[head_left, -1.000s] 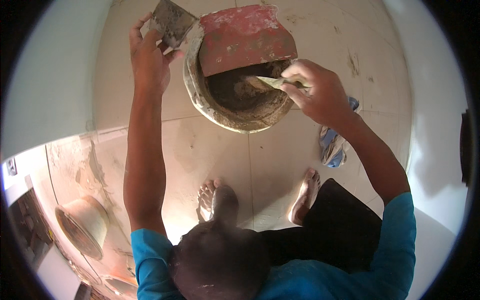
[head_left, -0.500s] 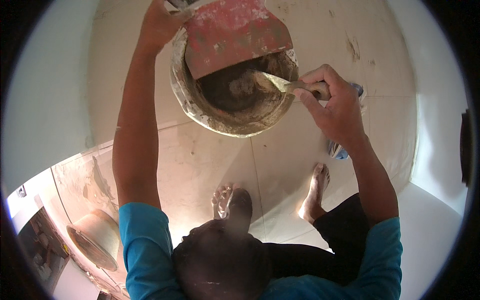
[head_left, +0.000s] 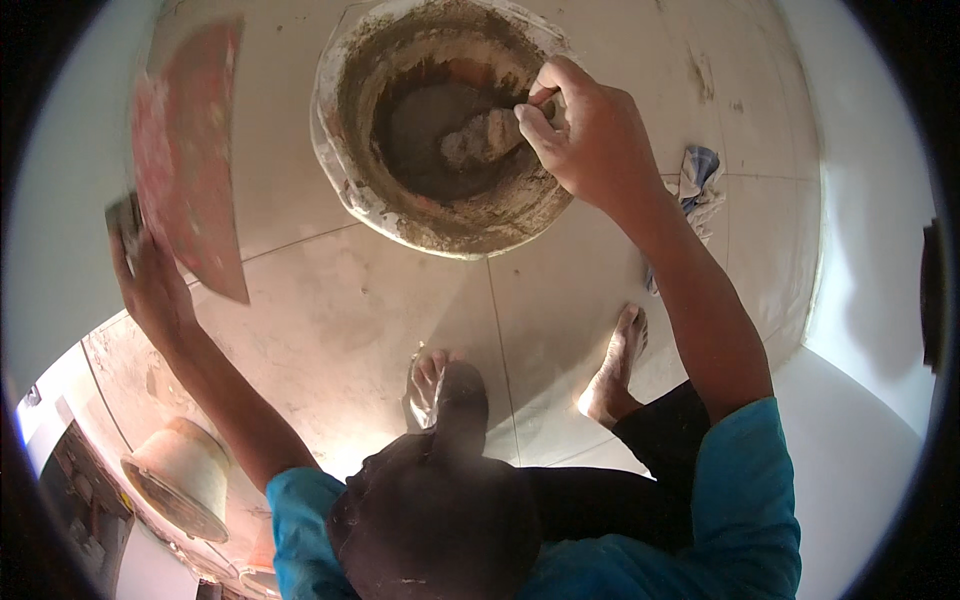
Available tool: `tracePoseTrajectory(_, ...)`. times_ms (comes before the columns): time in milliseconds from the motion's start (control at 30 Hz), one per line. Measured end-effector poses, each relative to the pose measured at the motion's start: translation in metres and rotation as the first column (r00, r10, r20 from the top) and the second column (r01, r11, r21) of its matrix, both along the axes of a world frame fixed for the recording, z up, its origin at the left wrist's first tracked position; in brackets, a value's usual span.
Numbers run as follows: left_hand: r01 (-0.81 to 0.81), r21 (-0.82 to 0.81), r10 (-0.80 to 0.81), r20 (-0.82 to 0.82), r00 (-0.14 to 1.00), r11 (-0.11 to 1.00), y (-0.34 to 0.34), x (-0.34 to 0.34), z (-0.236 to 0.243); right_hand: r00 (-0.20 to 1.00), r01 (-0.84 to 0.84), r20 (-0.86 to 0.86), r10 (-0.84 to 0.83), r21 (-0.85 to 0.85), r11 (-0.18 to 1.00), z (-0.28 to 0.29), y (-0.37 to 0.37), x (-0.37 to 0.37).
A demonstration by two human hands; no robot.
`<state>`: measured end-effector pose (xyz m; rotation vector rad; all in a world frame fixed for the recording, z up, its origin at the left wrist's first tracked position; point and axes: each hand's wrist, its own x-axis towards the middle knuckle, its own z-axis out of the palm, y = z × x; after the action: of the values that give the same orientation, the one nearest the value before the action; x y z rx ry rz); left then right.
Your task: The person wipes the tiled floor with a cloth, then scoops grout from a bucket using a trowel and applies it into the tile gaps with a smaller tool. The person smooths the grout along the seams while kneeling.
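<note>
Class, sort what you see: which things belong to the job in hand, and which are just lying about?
Seemingly in use:
Red board, in the left hand
Mortar-caked bucket of wet mix, below the right hand

Seemingly lying about:
Crumpled cloth, on the floor
Pale bucket, lower left

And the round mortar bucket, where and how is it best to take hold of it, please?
Probably by the left side of the rim, coming from the person's left and gripping over the edge. The round mortar bucket stands mouth up, so its rim is exposed; the left side looks free, while the right hand hangs over the right side.
</note>
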<state>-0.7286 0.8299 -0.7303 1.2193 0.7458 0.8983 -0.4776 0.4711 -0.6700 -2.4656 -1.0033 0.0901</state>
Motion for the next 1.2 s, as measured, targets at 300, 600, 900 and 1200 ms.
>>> tracePoseTrajectory(300,-0.208,0.015,0.208,-0.179,0.962,0.978,-0.079,-0.047,-0.081,0.997,0.036,0.079,-0.024,-0.161,0.986,-0.037,0.022,-0.005)
tracePoseTrajectory(600,-0.133,0.204,0.209,-0.417,0.885,0.97,-0.088,-0.042,-0.098,0.986,-0.008,0.163,0.027,-0.117,0.993,-0.042,0.033,0.002)
tracePoseTrajectory(900,-0.1,0.413,0.306,-0.471,0.828,0.905,-0.087,-0.049,-0.092,0.999,0.017,0.052,-0.008,-0.178,0.984,-0.032,0.055,-0.004)
tracePoseTrajectory(1200,0.015,0.021,-0.01,-0.19,0.982,1.0,-0.081,-0.093,-0.039,0.994,-0.035,0.097,0.047,-0.119,0.992,-0.033,0.041,0.01)
